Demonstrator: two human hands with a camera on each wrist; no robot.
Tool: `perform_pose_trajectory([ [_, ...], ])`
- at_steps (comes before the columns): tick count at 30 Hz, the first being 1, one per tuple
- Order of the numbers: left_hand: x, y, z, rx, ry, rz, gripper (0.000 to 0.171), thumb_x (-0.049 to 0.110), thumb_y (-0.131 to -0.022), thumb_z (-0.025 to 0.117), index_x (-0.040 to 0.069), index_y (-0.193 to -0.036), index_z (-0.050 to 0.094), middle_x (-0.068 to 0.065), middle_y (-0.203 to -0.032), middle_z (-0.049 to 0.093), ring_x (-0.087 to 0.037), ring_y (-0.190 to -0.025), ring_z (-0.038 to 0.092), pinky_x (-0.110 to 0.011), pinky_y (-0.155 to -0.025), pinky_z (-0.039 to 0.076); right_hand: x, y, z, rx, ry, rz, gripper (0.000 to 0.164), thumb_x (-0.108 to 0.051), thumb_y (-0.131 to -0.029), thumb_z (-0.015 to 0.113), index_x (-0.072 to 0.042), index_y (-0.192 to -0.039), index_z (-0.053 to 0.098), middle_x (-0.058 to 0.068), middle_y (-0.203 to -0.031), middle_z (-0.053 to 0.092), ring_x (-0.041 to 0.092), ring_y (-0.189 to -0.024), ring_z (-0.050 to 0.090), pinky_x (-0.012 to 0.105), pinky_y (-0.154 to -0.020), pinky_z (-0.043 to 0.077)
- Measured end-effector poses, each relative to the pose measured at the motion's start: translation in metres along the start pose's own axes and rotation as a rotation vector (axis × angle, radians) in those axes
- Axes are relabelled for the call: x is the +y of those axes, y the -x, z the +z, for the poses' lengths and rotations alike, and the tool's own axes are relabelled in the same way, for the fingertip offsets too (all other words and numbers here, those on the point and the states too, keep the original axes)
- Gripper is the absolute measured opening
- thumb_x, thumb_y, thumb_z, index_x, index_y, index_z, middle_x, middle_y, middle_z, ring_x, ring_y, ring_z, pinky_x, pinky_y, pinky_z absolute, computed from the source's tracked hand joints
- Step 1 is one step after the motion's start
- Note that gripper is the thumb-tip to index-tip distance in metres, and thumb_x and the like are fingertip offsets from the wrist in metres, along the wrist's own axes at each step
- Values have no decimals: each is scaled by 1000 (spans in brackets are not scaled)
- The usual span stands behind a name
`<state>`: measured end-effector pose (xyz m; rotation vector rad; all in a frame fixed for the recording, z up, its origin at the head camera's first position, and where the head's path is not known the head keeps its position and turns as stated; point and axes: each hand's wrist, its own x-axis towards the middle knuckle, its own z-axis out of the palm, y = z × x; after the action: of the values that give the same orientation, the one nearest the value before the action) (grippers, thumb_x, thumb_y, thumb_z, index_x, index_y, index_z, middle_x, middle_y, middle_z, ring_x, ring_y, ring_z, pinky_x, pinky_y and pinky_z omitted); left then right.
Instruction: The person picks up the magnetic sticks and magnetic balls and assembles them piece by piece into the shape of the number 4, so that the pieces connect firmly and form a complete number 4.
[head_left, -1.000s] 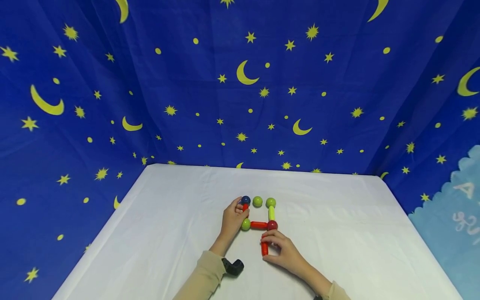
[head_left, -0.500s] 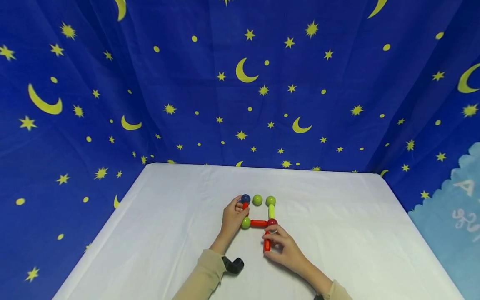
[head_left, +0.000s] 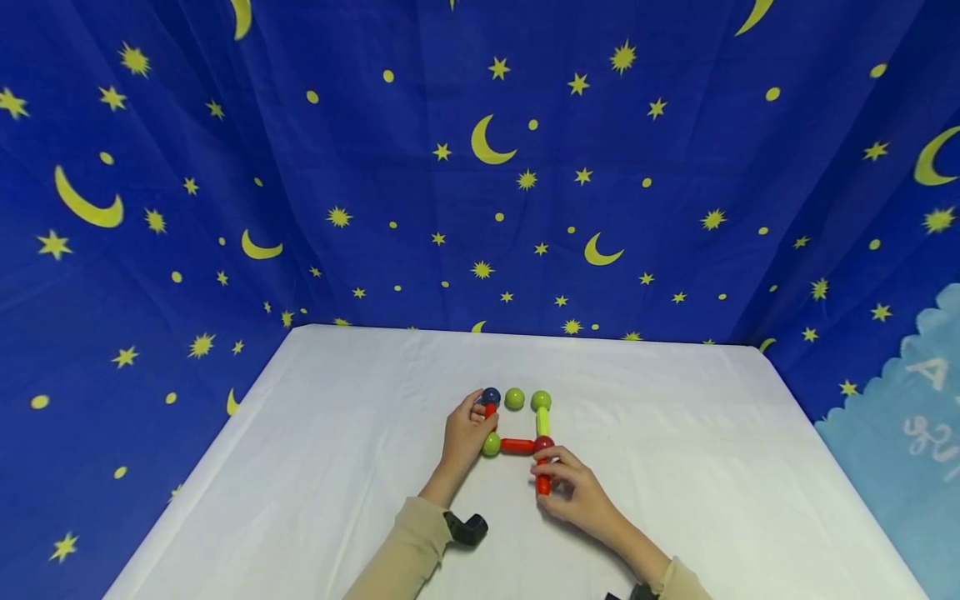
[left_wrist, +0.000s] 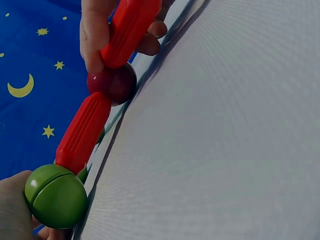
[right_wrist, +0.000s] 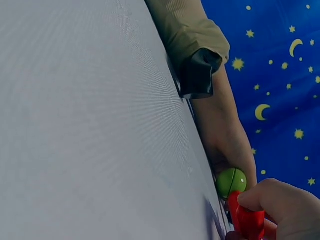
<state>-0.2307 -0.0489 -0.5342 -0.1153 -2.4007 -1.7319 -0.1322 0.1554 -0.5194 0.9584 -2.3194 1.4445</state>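
On the white table lies a joined figure of coloured balls and rods. My left hand [head_left: 463, 437] grips its left side, a red rod between a blue ball [head_left: 491, 396] and a green ball [head_left: 491, 444]. A second red rod [head_left: 517, 446] links that green ball to a dark red ball [head_left: 544, 444]. From there a yellow-green rod [head_left: 543, 421] runs back to another green ball [head_left: 541, 401]. My right hand [head_left: 581, 496] pinches a third red rod [left_wrist: 131, 32] between thumb and fingers, its end right at the dark red ball.
A loose green ball [head_left: 514, 398] sits between the blue ball and the far right green one. Black camera mounts [head_left: 467, 530] are strapped at the wrists. Blue star-and-moon cloth [head_left: 390, 167] hangs round the back and sides of the white table [head_left: 675, 417].
My right hand has carried its red rod forward and slightly right, bringing it in line below the dark red ball. The left hand keeps its hold in place.
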Motion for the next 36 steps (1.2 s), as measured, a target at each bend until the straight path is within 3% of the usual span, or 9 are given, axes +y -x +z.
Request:
perform_pose_trajectory([
  [7,-1,0,1,1,-7,-13,53,9,-78,71,0,-128,57,-13,-85,65,-6,-66,54,-15,-62,47,-17,-7,-7,7,11,14,38,17,-63,70,7,-100,66,26,-108,58,28,-86,56,28,-67,51],
  [12,0,-1,2,6,-5,-14,52,9,-79,71,0,-128,57,-14,-86,65,-6,-67,54,-15,-62,47,-2,-3,-2,3,15,38,39,16,-64,71,6,-101,65,26,-109,58,27,-87,56,29,-67,51],
  [17,-1,-1,2,6,3,-17,52,9,-79,71,0,-128,57,-14,-86,65,-6,-66,54,-15,-62,46,17,3,1,3,31,77,43,13,-64,73,-1,-104,67,19,-113,60,21,-88,56,25,-67,48],
  [25,-1,-2,2,3,-9,-8,53,10,-79,71,0,-129,56,-13,-86,65,-5,-66,53,-15,-63,47,20,2,-1,9,-5,62,38,4,-70,74,-4,-107,67,12,-115,59,12,-90,56,21,-69,48],
  [31,-1,-1,0,3,-9,17,52,9,-78,71,-1,-127,57,-14,-84,65,-5,-65,54,-16,-62,47,17,-3,-2,80,-13,69,29,5,-75,73,0,-103,67,16,-108,60,15,-71,55,25,-57,46],
  [36,-1,0,0,11,-18,10,52,10,-77,71,0,-126,58,-13,-84,66,-3,-64,53,-15,-61,46,3,-13,-6,162,-12,51,24,14,-75,67,6,-99,66,22,-97,61,25,-73,54,28,-57,46],
])
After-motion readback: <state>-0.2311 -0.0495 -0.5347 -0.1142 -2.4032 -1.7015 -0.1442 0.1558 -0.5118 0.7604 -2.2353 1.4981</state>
